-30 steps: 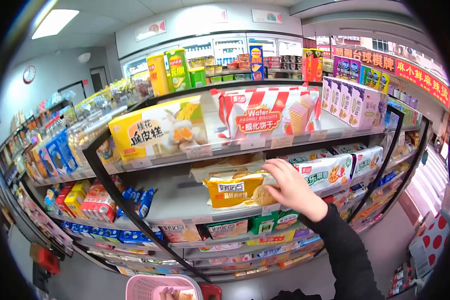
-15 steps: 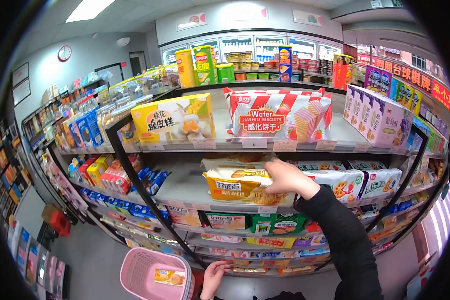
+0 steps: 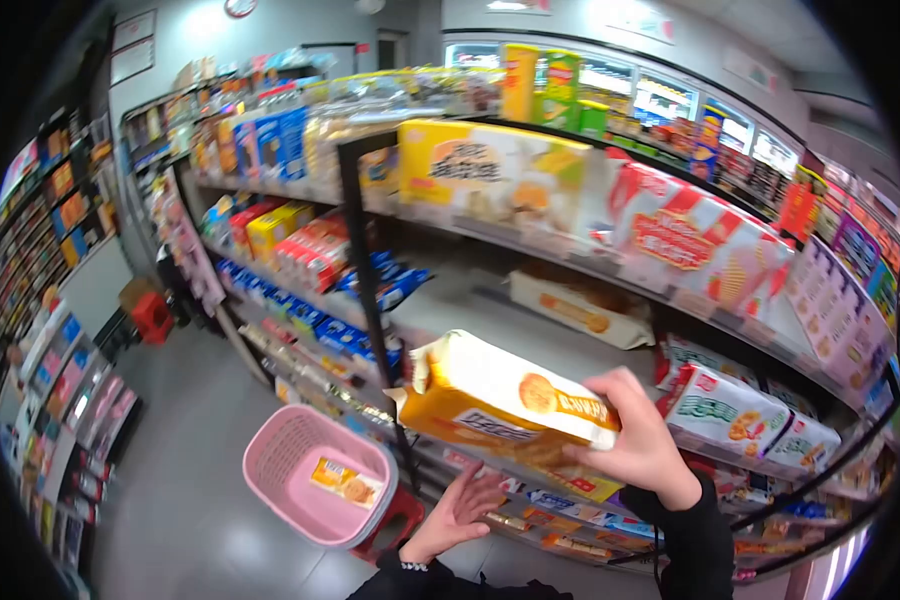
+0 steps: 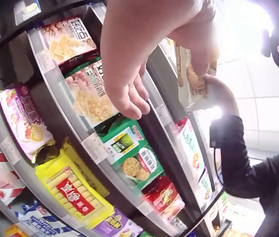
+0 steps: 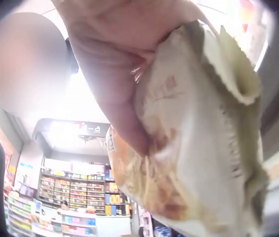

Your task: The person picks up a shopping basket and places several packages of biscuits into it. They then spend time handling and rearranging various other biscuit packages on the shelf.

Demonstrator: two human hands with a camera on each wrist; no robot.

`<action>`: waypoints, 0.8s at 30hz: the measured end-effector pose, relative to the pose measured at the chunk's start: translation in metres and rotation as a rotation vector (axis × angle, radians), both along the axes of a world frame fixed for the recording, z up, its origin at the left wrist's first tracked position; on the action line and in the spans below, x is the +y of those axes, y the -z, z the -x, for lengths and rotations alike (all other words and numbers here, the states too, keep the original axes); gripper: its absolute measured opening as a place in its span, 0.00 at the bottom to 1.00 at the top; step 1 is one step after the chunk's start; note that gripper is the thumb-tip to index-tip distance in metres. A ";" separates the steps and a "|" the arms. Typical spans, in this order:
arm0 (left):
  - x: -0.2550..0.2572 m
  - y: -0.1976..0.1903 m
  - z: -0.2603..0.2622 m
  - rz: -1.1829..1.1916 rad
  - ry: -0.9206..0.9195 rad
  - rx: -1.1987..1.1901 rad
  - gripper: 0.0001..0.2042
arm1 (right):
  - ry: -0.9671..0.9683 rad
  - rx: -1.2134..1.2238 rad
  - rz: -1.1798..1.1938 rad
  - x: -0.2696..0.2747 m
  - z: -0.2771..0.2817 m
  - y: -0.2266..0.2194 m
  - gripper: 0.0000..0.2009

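Only the head view took in the whole aisle: the pink basket (image 3: 315,478) on the floor below the shelves, with one small packet (image 3: 345,483) lying in it. The left wrist view instead showed the lower shelf rails close up, a green biscuit box (image 4: 129,153) and a yellow wafer pack (image 4: 73,190) at their front edges. The right wrist view was filled by the crumpled end of the biscuit bag (image 5: 198,143).

The right hand (image 3: 638,440) gripped the biscuit bag (image 3: 505,405) at its right end, fingers curled over the top and thumb beneath, holding it out in front of the middle shelf's edge. The left hand (image 3: 460,512) was spread, palm up, just under the bag, holding nothing; whether it touched the bag could not be told.

A black shelf upright (image 3: 370,290) stood just behind the bag's left end.
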State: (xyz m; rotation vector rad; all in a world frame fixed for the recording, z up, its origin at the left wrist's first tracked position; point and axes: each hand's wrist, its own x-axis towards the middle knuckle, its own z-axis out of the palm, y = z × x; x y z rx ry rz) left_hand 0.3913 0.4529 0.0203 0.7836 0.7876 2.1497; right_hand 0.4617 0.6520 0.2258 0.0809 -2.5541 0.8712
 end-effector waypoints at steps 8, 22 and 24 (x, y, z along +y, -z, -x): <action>-0.090 0.037 0.009 0.232 -0.181 -0.058 0.29 | -0.316 -0.643 0.748 -0.049 0.058 0.144 0.33; -0.212 0.099 0.075 0.323 -0.444 -0.592 0.23 | -0.392 -1.162 1.220 -0.198 0.182 0.274 0.32; -0.230 0.107 0.094 0.369 -0.444 -0.640 0.23 | -0.428 -1.232 1.103 -0.212 0.205 0.291 0.33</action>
